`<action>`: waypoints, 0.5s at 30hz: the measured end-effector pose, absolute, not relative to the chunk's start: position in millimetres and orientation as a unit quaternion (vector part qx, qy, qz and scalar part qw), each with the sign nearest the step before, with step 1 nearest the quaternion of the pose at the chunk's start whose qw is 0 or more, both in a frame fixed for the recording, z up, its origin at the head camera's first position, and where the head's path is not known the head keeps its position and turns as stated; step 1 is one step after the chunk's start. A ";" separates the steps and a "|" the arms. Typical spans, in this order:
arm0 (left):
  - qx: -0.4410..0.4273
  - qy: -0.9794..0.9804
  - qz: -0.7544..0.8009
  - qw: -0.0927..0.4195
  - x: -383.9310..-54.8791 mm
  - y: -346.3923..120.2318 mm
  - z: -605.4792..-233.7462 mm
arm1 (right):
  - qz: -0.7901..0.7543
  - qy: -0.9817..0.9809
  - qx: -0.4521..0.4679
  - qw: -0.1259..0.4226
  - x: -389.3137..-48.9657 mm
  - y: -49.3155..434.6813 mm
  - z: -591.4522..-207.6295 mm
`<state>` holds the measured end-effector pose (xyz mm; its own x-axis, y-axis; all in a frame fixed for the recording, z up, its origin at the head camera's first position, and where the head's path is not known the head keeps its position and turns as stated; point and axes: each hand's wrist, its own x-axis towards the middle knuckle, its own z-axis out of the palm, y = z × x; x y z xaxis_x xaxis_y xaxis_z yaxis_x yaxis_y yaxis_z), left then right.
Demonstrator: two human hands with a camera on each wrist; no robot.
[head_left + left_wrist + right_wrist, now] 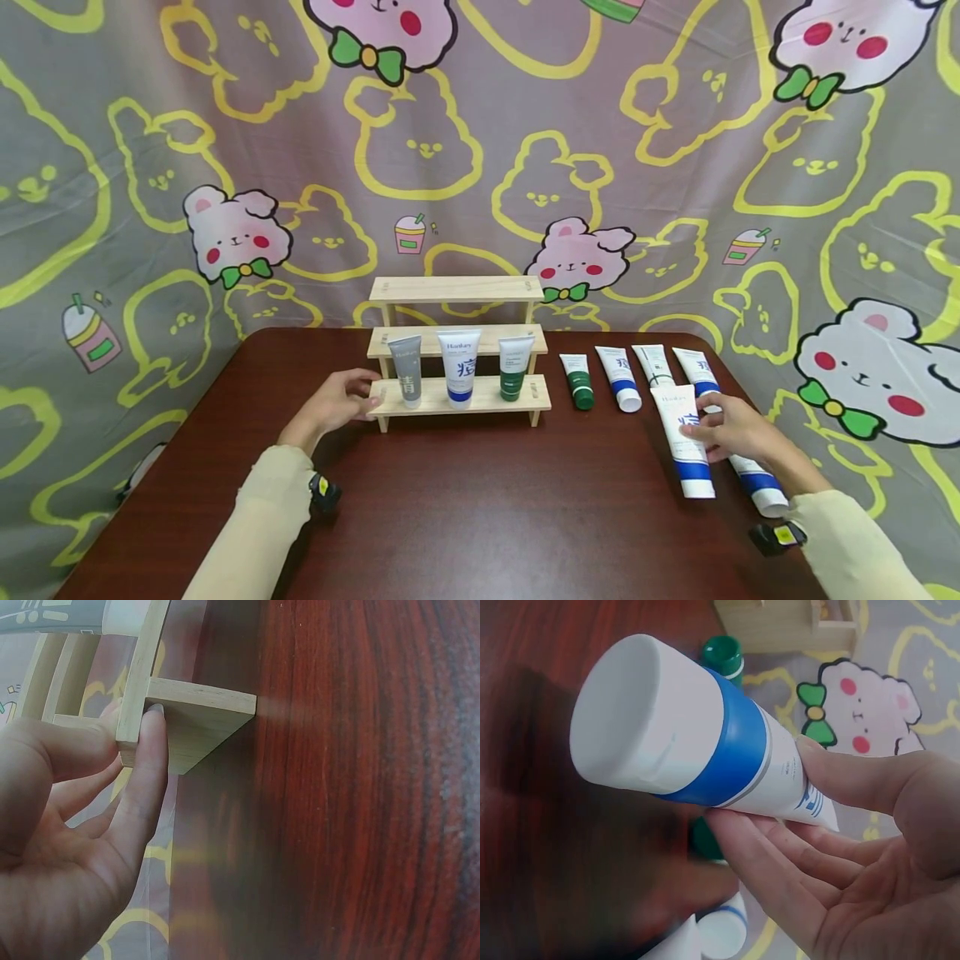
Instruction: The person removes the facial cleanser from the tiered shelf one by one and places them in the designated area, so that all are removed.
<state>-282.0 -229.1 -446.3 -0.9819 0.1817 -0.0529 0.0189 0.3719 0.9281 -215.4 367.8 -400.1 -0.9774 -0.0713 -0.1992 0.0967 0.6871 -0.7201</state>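
The right hand [738,429] on my feed holds a tube [681,442] near the right edge of the table [465,517], cap toward the near edge, well apart from the left hand [337,404]. I see its thumb and fingers spread just to the tube's width; the left ones narrowly pinch the left end of the rack's [489,340] bottom shelf [486,398].

Cream sleeves [258,517], black wrist cameras [765,540], yellow markings [324,486]
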 end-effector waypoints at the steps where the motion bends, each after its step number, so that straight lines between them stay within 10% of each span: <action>1: 0.061 0.825 0.558 0.073 -281.8 -228.9 -446.0 | -0.395 0.912 0.010 0.111 -215.6 369.5 -401.5; 15: 0.053 0.828 0.553 0.074 -282.3 -228.7 -446.1 | -0.407 0.902 0.021 0.146 -218.2 384.6 -417.0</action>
